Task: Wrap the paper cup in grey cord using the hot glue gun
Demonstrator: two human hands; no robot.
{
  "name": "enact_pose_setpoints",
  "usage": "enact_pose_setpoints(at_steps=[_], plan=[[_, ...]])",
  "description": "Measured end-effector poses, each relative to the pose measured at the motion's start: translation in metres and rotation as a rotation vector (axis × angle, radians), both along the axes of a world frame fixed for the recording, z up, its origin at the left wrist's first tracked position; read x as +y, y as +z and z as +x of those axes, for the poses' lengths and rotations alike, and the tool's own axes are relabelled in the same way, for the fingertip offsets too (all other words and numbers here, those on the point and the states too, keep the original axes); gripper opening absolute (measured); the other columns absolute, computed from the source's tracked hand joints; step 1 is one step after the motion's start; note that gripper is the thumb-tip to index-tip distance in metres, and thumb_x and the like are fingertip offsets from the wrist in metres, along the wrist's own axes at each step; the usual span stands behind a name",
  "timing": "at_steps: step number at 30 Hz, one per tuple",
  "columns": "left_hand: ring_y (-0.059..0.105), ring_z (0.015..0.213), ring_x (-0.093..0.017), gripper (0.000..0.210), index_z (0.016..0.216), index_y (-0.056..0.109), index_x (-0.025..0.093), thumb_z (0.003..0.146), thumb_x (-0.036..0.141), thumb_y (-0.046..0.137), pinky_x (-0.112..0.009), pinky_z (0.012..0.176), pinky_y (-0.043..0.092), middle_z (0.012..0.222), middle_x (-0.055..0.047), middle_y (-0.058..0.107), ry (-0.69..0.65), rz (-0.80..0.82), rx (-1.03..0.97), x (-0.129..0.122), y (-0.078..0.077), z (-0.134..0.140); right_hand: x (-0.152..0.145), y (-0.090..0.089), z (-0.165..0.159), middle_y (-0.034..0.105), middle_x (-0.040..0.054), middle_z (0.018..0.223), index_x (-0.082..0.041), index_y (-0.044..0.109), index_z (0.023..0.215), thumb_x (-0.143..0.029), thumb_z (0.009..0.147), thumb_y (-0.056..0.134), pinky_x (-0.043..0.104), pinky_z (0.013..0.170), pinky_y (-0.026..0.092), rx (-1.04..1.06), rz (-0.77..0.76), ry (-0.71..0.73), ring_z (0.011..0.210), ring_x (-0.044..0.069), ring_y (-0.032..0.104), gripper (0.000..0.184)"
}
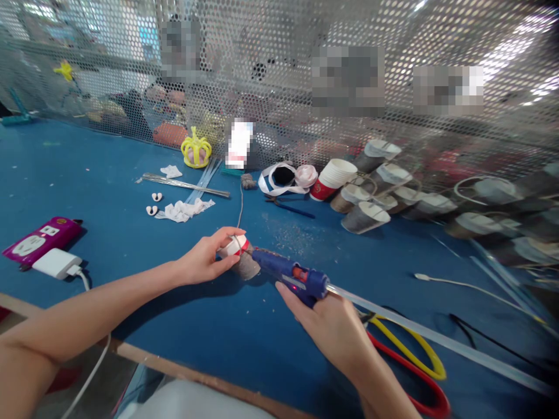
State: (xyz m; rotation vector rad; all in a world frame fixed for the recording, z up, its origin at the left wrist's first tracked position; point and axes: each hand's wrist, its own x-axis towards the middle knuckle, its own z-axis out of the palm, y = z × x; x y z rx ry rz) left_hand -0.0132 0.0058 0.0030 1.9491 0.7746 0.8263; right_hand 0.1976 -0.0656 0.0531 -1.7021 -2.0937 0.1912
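Observation:
My left hand (213, 256) grips a small paper cup (240, 244), white and red at its base and wrapped in grey-brown material lower down. Grey cord (241, 206) runs from the cup back to a small ball of yarn (248, 181). In my right hand (329, 320) is a blue hot glue gun (290, 272), its nozzle at the cup's side and a red light lit on its body. A long clear glue stick (393, 317) sticks out of its rear. Whether the nozzle touches the cup, I cannot tell.
Scissors (408, 349) with yellow and red handles lie beside my right forearm. Several wrapped cups (365, 217) and stacked paper cups (334, 179) stand at the back right. A purple power strip (52, 235) with a white charger (56, 263) lies left. A perforated metal screen (279, 75) closes the back.

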Motion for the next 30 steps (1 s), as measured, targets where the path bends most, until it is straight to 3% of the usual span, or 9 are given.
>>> enact_pose_setpoints(at_steps=[7,13,24,30], plan=[[0.056,0.075,-0.014,0.040,0.119,0.032,0.017,0.082,0.021,0.046,-0.026,0.069,0.044,0.093,-0.007,0.061,-0.006,0.004,-0.001,-0.0007,-0.0001,-0.0001,-0.0012,-0.0016,0.0040,0.050,-0.0014,0.038,-0.022,0.066,0.069,-0.042,0.075,0.043,0.025,0.040,0.037,-0.010,-0.051,0.007,0.043,0.017,0.054,0.031],[0.056,0.076,-0.014,0.040,0.120,0.032,0.017,0.082,0.023,0.046,-0.025,0.069,0.044,0.093,-0.007,0.061,0.001,0.001,0.006,-0.0005,0.0008,-0.0003,-0.0007,0.0026,0.0008,0.057,0.0025,0.046,-0.021,0.064,0.066,-0.042,0.075,0.044,0.026,0.045,0.041,-0.003,-0.012,-0.009,0.054,0.020,0.059,0.031],[0.056,0.075,-0.014,0.041,0.120,0.031,0.016,0.082,0.021,0.046,-0.025,0.068,0.044,0.092,-0.007,0.061,-0.003,0.001,0.015,-0.0010,0.0011,-0.0005,-0.0006,-0.0066,0.0021,0.063,0.0051,0.060,-0.021,0.063,0.067,-0.043,0.076,0.043,0.028,0.053,0.045,0.002,0.009,-0.023,0.062,0.021,0.061,0.031],[0.057,0.076,-0.013,0.040,0.119,0.032,0.017,0.082,0.021,0.045,-0.025,0.069,0.044,0.095,-0.007,0.061,-0.011,0.002,-0.015,-0.0006,0.0018,0.0000,-0.0024,-0.0067,0.0036,0.056,0.0013,0.045,-0.023,0.064,0.068,-0.044,0.074,0.044,0.028,0.046,0.043,0.011,-0.023,-0.017,0.055,0.021,0.060,0.029]])
